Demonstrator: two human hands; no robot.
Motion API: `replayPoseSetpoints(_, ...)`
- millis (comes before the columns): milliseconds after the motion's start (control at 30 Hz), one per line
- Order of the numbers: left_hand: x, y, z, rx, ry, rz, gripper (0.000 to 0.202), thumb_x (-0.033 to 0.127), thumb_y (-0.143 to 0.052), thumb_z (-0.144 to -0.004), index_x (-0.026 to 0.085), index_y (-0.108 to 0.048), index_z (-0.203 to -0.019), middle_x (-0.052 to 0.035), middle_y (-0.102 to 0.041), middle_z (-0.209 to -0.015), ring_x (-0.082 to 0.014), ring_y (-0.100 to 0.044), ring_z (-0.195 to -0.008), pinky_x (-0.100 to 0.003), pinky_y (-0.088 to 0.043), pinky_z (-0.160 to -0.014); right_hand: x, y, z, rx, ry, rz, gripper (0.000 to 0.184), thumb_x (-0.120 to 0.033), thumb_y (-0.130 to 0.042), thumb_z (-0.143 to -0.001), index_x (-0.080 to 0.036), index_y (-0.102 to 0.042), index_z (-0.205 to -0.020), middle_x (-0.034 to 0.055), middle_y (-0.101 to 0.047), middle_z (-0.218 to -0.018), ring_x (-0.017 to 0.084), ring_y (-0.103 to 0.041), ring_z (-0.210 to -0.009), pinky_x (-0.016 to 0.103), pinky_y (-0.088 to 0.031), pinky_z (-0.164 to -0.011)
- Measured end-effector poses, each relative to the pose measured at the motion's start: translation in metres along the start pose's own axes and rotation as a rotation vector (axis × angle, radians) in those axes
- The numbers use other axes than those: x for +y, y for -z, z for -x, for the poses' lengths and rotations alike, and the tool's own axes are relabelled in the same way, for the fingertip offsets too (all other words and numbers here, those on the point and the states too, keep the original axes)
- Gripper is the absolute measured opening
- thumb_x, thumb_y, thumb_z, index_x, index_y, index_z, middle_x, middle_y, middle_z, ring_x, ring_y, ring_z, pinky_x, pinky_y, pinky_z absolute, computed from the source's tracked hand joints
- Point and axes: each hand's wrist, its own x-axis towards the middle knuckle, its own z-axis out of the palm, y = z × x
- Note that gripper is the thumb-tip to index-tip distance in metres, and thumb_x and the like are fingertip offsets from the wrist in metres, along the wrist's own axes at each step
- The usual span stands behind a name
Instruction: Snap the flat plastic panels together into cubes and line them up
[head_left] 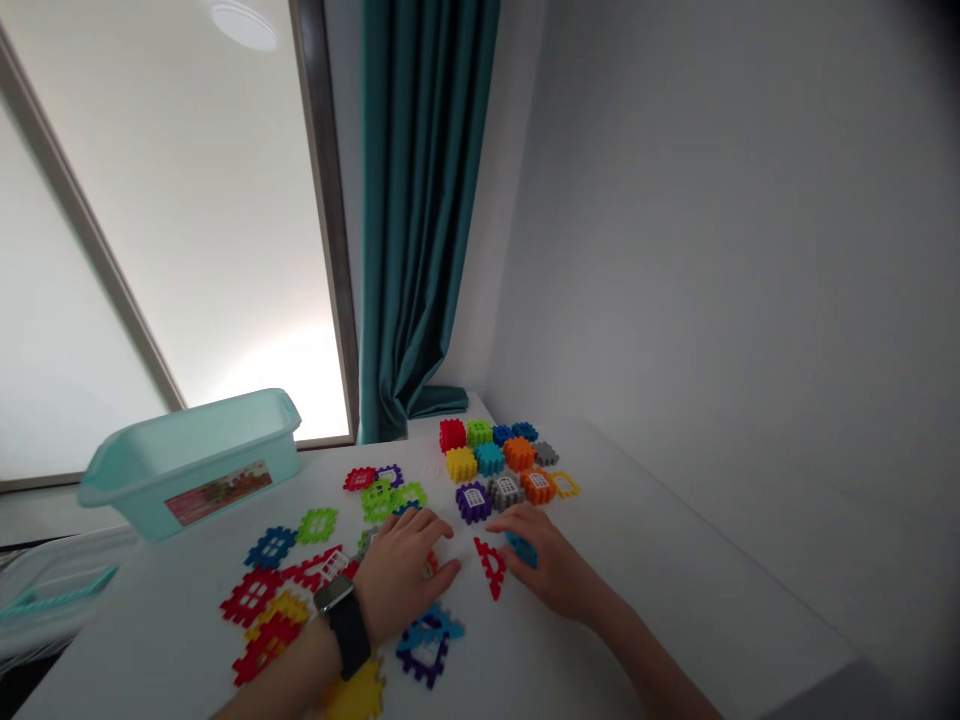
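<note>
Left hand (401, 575) — half curled, hold uncertain — over scattered plastic waffle blocks (270, 590). Right hand (544, 560) — partly closed — cups a blue block (521, 550), just beside a red triangular piece (489, 567).

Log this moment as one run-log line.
left hand: by green piece | right hand: on blue piece | beside: red triangle | far left: mint tub

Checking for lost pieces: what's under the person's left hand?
A blue plastic piece and an orange-red plastic piece show at the edges of the left hand; anything beneath its palm is covered.
</note>
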Motion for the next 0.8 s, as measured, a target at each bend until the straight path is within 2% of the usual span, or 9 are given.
replayPoseSetpoints(300,-0.044,0.034,0.044,0.064,0.086,-0.086,0.018,0.031,-0.055,-0.091,0.027,-0.065,-0.106,-0.0031,-0.068,-0.113,-0.0268,-0.060,-0.110,-0.042,-0.043,-0.095,-0.053,-0.030,-0.044,-0.174,0.156,0.045,0.028,-0.020,-0.056,-0.090,-0.023,-0.066,-0.116,0.0082,-0.067,-0.114,0.026,-0.058,-0.113,0.045,-0.041,-0.105)
replayPoseSetpoints(500,-0.083,0.047,0.074,0.138,0.109,-0.149,0.019,0.026,-0.050,-0.094,0.026,-0.066,-0.105,-0.0044,-0.066,-0.115,-0.0253,-0.060,-0.109,-0.041,-0.044,-0.095,-0.088,-0.049,-0.064,-0.274,0.229,0.051,0.025,-0.019,-0.057,-0.091,-0.023,-0.066,-0.114,0.0077,-0.067,-0.112,0.025,-0.059,-0.110,0.043,-0.043,-0.101)
replayPoseSetpoints(633,-0.107,0.055,0.088,0.120,0.103,-0.103,0.020,0.025,-0.052,-0.091,0.025,-0.067,-0.105,-0.0049,-0.066,-0.115,-0.0244,-0.060,-0.108,-0.039,-0.045,-0.096,-0.100,-0.068,-0.066,-0.252,0.247,0.027,0.025,-0.018,-0.056,-0.091,-0.024,-0.064,-0.114,0.0075,-0.064,-0.117,0.026,-0.057,-0.112,0.043,-0.044,-0.101)
replayPoseSetpoints(800,-0.125,0.066,0.101,0.061,0.141,-0.087,0.028,0.011,-0.049,-0.083,0.024,-0.066,-0.101,-0.0047,-0.066,-0.113,-0.0239,-0.058,-0.107,-0.038,-0.045,-0.095,-0.095,-0.089,-0.060,-0.173,0.233,-0.051,0.029,-0.015,-0.054,-0.091,-0.025,-0.062,-0.116,0.0081,-0.061,-0.122,0.027,-0.055,-0.117,0.044,-0.045,-0.103)
